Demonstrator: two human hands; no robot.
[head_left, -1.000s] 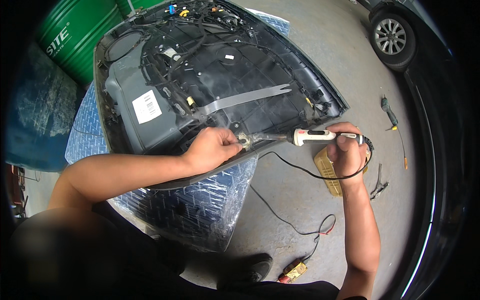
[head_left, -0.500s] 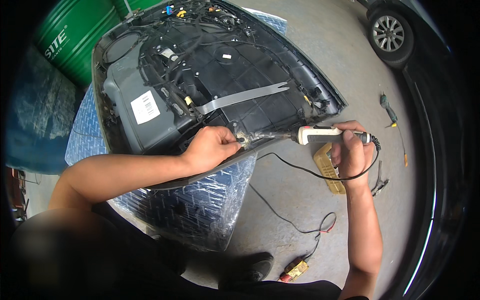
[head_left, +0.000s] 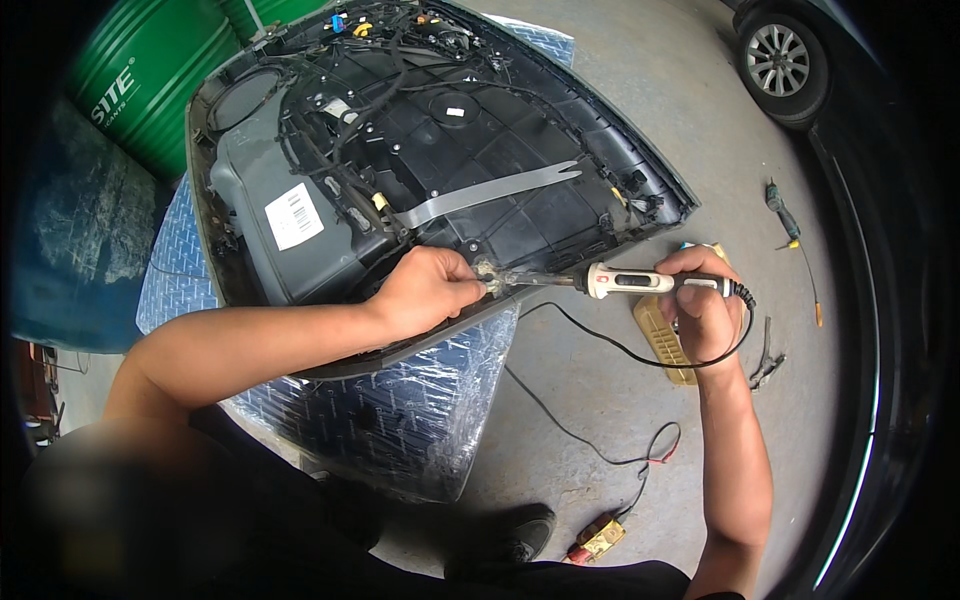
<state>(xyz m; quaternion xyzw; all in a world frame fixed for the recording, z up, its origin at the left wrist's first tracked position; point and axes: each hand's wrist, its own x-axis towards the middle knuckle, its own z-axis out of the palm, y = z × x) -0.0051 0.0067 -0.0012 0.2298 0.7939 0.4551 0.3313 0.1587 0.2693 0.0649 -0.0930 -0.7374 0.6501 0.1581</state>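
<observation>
My right hand (head_left: 703, 305) grips a soldering iron (head_left: 632, 281) with a white and black handle, held level with its metal tip pointing left. The tip reaches a dirty, whitish spot (head_left: 490, 278) at the near edge of a dark car door panel (head_left: 455, 150). Pinched at that same spot are the fingers of my left hand (head_left: 428, 290); what they hold is too small to make out. Beyond my hands, a grey forked pry bar (head_left: 490, 193) lies across the panel. A black cord (head_left: 625, 349) loops from the iron's rear end past my right wrist.
Under the panel is a plastic-wrapped blue support (head_left: 400, 430). On the floor lie a tan tray (head_left: 664, 340), a green-handled tool (head_left: 782, 215), pliers (head_left: 768, 362) and a yellow-red box (head_left: 597, 540) with wires. Green drums (head_left: 160, 70) stand far left; a dark car (head_left: 900, 250) is at right.
The soldering iron has rolled in my right hand, so its black switch now faces up, and its handle sits slightly lower. My left hand keeps its pinch at the panel edge.
</observation>
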